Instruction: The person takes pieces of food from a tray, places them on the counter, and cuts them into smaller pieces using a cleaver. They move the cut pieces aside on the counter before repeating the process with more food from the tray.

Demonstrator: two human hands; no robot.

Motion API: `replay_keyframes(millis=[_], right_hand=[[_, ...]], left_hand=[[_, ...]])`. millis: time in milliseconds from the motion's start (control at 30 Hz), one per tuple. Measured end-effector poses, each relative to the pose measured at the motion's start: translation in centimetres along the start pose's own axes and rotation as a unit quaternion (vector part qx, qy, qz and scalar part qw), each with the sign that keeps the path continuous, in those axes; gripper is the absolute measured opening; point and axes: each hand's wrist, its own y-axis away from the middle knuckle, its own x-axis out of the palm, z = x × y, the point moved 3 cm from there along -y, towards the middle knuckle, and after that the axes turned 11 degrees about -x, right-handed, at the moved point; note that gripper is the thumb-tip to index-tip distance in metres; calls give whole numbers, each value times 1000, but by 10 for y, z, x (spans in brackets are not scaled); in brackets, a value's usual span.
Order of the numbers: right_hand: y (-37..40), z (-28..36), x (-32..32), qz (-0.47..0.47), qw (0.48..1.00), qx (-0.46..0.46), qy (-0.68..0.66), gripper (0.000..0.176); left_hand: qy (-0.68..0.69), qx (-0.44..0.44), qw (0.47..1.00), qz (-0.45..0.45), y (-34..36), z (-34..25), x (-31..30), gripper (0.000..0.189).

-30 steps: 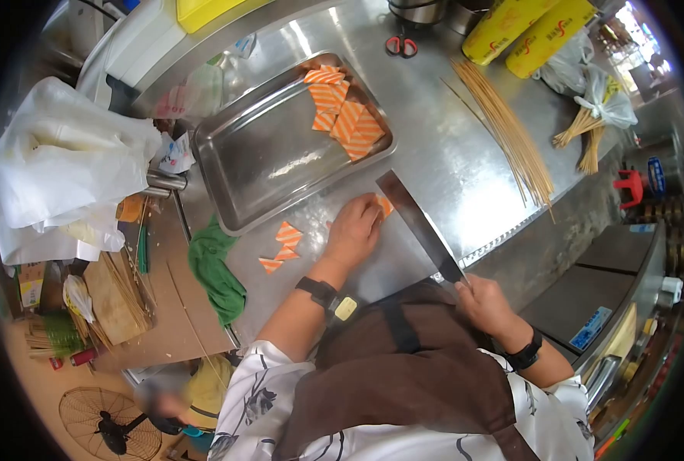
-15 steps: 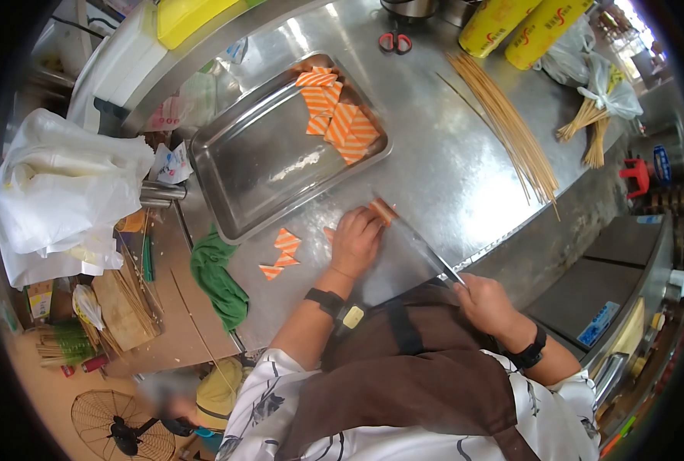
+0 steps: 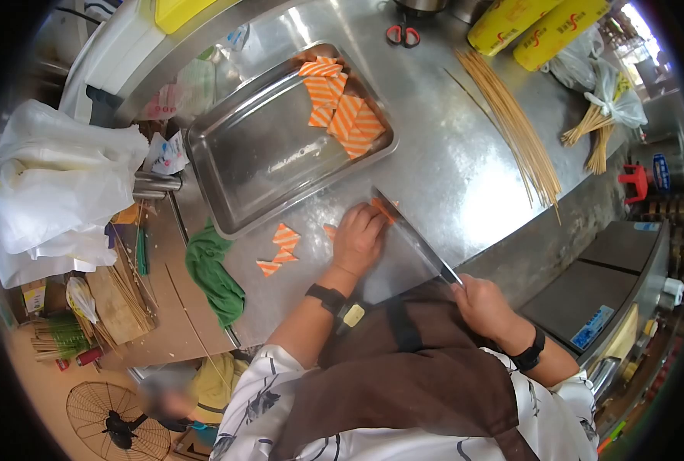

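An orange striped piece (image 3: 382,210) is lying on the person's side of the tray (image 3: 257,140). The left hand (image 3: 357,240) is resting against it; whether its bent fingers are gripping, I cannot tell. Apart from it, the right hand (image 3: 486,307) is clamping a knife (image 3: 420,241) by its handle, the blade meeting the piece. Other striped slices (image 3: 345,115) are lying inside the tray; scissors (image 3: 403,32) are lying beyond it.

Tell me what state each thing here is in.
Left hand, holding orange-striped piece
Knife, blade at that piece, gripped by right hand
Steel tray, uncovered, partly filled
Small striped pieces, loose outside tray
Green cloth, crumpled
Bamboo skewers, loose, fanned out
Skewer bundles, partly bagged
Scissors, open or shut unclear
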Motion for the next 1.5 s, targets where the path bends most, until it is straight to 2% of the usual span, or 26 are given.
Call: replay_keyframes(millis=[367, 433, 567, 667, 733, 800, 867, 967, 1133, 1167, 1233, 1300, 1367, 1433, 1500], right_hand=[[-12, -8, 17, 13, 1000, -8, 9, 26], [-15, -13, 21, 41, 999, 27, -3, 29], [-18, -12, 16, 15, 1000, 12, 11, 31], [-11, -10, 7, 9, 1000, 1, -8, 29], [0, -7, -2, -3, 995, 2, -99, 27], [10, -9, -8, -9, 993, -3, -115, 27], [17, -12, -11, -17, 991, -7, -131, 26], [23, -20, -11, -23, 990, 26, -135, 26], [24, -33, -2, -27, 989, 40, -137, 22], [23, -37, -1, -28, 989, 35, -138, 22], [22, -34, -3, -62, 987, -127, -78, 32], [19, -34, -5, -70, 985, -138, -79, 32], [17, -34, -7, -78, 982, -151, -80, 32], [16, -41, -3, -32, 996, -25, -80, 17], [14, -54, 3, -66, 993, -22, -99, 24]], left_hand=[[20, -11, 999, 27, -3, 1, -3, 22], [20, -6, 999, 34, -3, 3, -2, 22], [6, 6, 999, 31, -2, 5, 1, 19], [-13, 0, 999, 40, -1, 6, -2, 24], [-2, -11, 1000, 21, 0, 2, -8, 27], [8, -22, 1000, 8, -2, 1, -11, 31], [29, 21, 999, 40, -9, -5, -8, 37], [-6, 66, 994, 83, -22, -15, 0, 32], [-78, 56, 990, 103, 2, 21, 4, 25], [-106, 47, 988, 100, 9, 29, -4, 23], [-123, 36, 988, 90, 17, 42, -33, 24], [-140, 25, 986, 82, 21, 44, -58, 24], [-100, 39, 992, 73, 15, 32, -82, 30], [-82, 53, 994, 57, -7, 15, -92, 34], [-60, 67, 995, 40, -37, 7, -84, 37]])
